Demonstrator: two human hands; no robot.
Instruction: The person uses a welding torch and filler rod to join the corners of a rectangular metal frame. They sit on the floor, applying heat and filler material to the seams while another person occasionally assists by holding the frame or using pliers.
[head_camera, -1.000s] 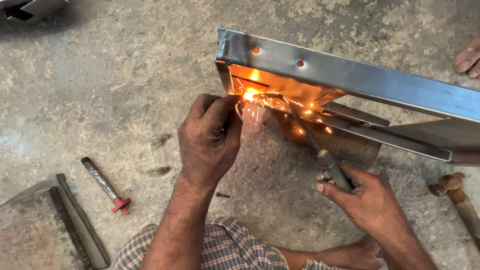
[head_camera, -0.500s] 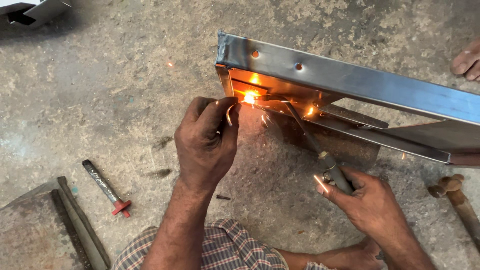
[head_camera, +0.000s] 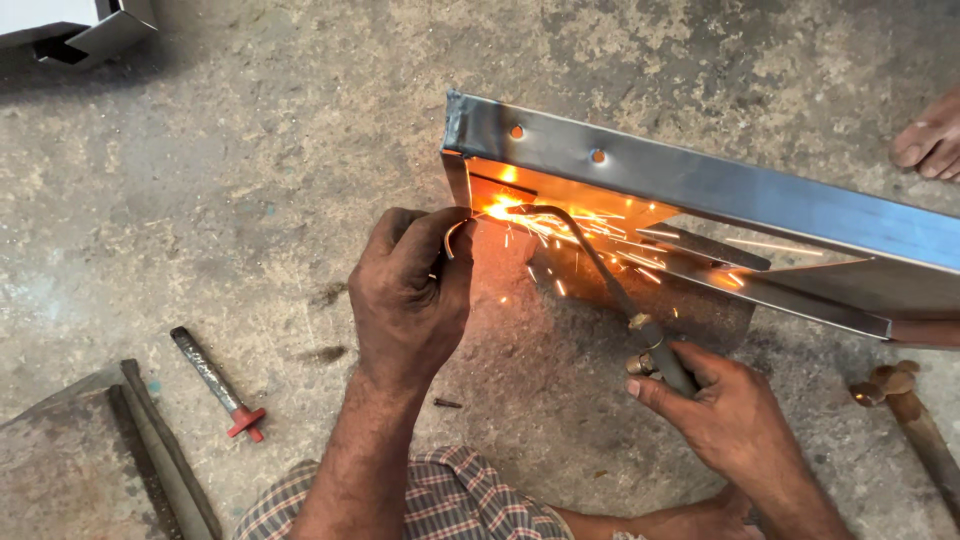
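While sparks spray from the corner of the frame (head_camera: 700, 180), I have my right hand (head_camera: 735, 415) wrapped around the torch (head_camera: 610, 290), gripping its handle low down, with its thin bent neck reaching up and left to the bright spot just under the frame's top rail. My left hand (head_camera: 410, 295) is curled tight, thumb and fingers pinched on a short bent rod (head_camera: 452, 238) (thin, and mostly hidden by my fingers), whose tip points toward the glow at the frame's left end. That hand sits just beside the corner, apart from the metal itself.

The frame is grey steel, lying on the concrete floor (head_camera: 250, 200) and running off to the right, with two small holes in its top face and orange light on its inner wall. Sparks scatter down and right across the floor between my hands.

Near my left forearm lies a chisel (head_camera: 215, 382) with a red collar, and beside it a dark angled steel piece (head_camera: 150, 440). At the far right a hammer (head_camera: 915, 420) rests on the floor, and someone's bare foot (head_camera: 930, 135) shows at the upper right edge. Another metal part (head_camera: 80, 30) sits at the top left.
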